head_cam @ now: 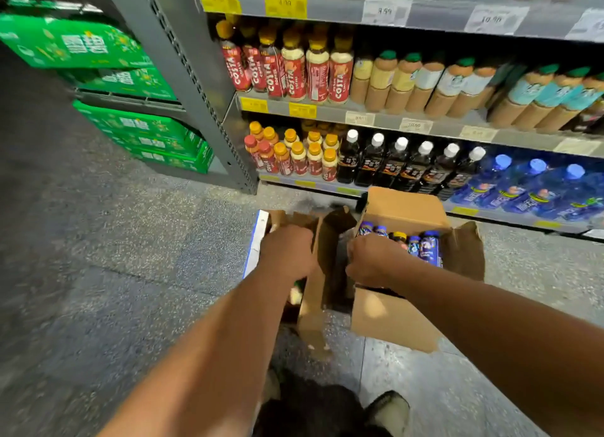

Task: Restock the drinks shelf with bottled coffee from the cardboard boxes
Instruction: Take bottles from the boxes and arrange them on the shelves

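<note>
Both hands, left hand (289,250) and right hand (372,260), reach inside open-flapped cardboard boxes (405,207).

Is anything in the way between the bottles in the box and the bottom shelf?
Yes. The open box's tall back flap stands up between the blue-capped bottles and the bottom shelf, so they likely have to be lifted over it.

Green cartons (98,86); blue water bottles (536,188)

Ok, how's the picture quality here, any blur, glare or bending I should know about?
Head view: wide-angle bending curves the shelf edges; motion blur smears the price tags and the green cases; both hands, left hand and right hand, are soft; the floor is dim, no strong glare.
</note>
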The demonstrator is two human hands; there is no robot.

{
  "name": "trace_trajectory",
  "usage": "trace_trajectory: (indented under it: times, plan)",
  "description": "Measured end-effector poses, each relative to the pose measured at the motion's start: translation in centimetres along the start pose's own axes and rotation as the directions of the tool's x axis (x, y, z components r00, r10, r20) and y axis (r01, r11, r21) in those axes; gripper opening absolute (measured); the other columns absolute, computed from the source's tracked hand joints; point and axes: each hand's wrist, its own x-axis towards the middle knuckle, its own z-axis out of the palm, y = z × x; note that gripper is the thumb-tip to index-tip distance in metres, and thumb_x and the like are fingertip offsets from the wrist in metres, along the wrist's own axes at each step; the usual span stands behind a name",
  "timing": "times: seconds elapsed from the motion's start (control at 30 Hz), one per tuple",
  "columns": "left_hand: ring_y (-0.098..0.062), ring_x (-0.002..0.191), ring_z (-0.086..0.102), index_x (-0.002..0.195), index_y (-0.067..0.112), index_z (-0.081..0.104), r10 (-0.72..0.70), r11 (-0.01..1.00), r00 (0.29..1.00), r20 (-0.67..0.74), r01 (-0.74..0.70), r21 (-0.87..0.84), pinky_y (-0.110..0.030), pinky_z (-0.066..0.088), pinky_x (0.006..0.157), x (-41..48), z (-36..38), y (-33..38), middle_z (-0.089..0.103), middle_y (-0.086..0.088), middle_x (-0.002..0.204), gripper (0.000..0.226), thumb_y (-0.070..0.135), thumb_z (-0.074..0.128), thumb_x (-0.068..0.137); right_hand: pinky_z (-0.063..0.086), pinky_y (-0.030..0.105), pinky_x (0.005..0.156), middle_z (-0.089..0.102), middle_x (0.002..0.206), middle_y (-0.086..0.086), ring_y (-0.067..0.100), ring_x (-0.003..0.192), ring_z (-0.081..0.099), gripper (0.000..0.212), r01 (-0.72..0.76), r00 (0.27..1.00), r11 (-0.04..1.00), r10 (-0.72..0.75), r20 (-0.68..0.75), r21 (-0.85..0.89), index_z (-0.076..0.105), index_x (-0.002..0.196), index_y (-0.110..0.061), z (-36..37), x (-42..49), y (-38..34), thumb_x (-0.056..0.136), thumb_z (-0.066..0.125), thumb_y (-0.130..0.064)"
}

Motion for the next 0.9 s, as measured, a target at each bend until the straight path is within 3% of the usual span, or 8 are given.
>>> trace_trajectory:
  times: [0.17, 0.27, 0.47, 0.6, 0.73, 0.9]
  plan:
    - [-0.029, 0.100, 0.061, 0.116, 0.018, 0.057, -0.029, 0.999, 0.999, 0.032, 0.030, -0.019, -0.033, 0.046, 0.076, -0.1, 2.4, -5.7, 0.062, -0.005, 0.108, 0.029, 0.025, 0.058, 0.087, 0.047, 0.033, 0.078, 0.063, 0.111, 0.011, 0.029, 0.103, 0.058, 0.022, -0.037, 0.999, 0.998, 0.037, -0.006, 0.055, 0.062, 0.102, -0.011, 2.1, 2.5, -3.4, 0.088, 0.053, -0.025]
    - [-0.030, 0.096, 0.062, 0.106, 0.016, 0.060, -0.020, 1.000, 0.996, 0.081, 0.021, -0.013, -0.033, 0.045, 0.072, 0.3, 3.3, -8.8, 0.061, -0.005, 0.098, 0.021, 0.017, 0.057, 0.085, 0.047, 0.033, 0.081, 0.062, 0.116, 0.013, 0.031, 0.107, 0.059, 0.025, -0.055, 0.998, 0.997, 0.055, -0.003, 0.058, 0.062, 0.108, -0.008, 3.6, 4.2, -5.8, 0.089, 0.050, -0.022]
    - [-0.030, 0.109, 0.058, 0.121, 0.017, 0.059, 0.012, 1.000, 0.976, 0.219, -0.014, 0.008, -0.037, 0.048, 0.088, 1.8, 3.3, -13.0, 0.059, -0.009, 0.120, 0.036, 0.032, 0.057, 0.089, 0.052, 0.030, 0.076, 0.062, 0.115, 0.013, 0.032, 0.101, 0.062, 0.029, -0.154, 0.985, 0.983, 0.146, 0.087, 0.103, 0.062, 0.114, -0.011, 4.7, 7.4, -9.0, 0.090, 0.051, -0.025]
    - [-0.029, 0.111, 0.056, 0.122, 0.019, 0.058, 0.012, 1.000, 0.964, 0.265, -0.006, -0.021, -0.039, 0.049, 0.089, 3.9, 4.3, -14.4, 0.057, -0.008, 0.122, 0.036, 0.032, 0.054, 0.089, 0.050, 0.033, 0.082, 0.063, 0.113, 0.012, 0.032, 0.104, 0.061, 0.029, -0.172, 0.982, 0.963, 0.152, 0.109, 0.205, 0.062, 0.113, -0.013, 5.6, 10.1, -9.2, 0.088, 0.054, -0.027]
    - [-0.029, 0.110, 0.057, 0.122, 0.020, 0.058, -0.029, 0.999, 0.949, 0.312, 0.042, -0.034, -0.035, 0.047, 0.082, 6.6, 6.7, -14.5, 0.056, -0.010, 0.124, 0.034, 0.032, 0.050, 0.091, 0.045, 0.030, 0.075, 0.062, 0.108, 0.009, 0.030, 0.102, 0.061, 0.029, -0.131, 0.981, 0.970, 0.097, 0.166, 0.205, 0.061, 0.111, -0.018, 7.9, 13.5, -8.3, 0.087, 0.056, -0.035]
    - [-0.032, 0.107, 0.058, 0.117, 0.016, 0.060, -0.078, 0.974, 0.942, 0.325, 0.142, -0.178, -0.037, 0.046, 0.083, 10.6, 12.3, -14.7, 0.060, -0.012, 0.118, 0.028, 0.020, 0.051, 0.091, 0.051, 0.033, 0.080, 0.064, 0.105, 0.007, 0.027, 0.099, 0.060, 0.021, -0.164, 0.964, 0.938, 0.086, 0.251, 0.306, 0.063, 0.102, -0.014, 11.6, 18.2, -7.1, 0.088, 0.056, -0.026]
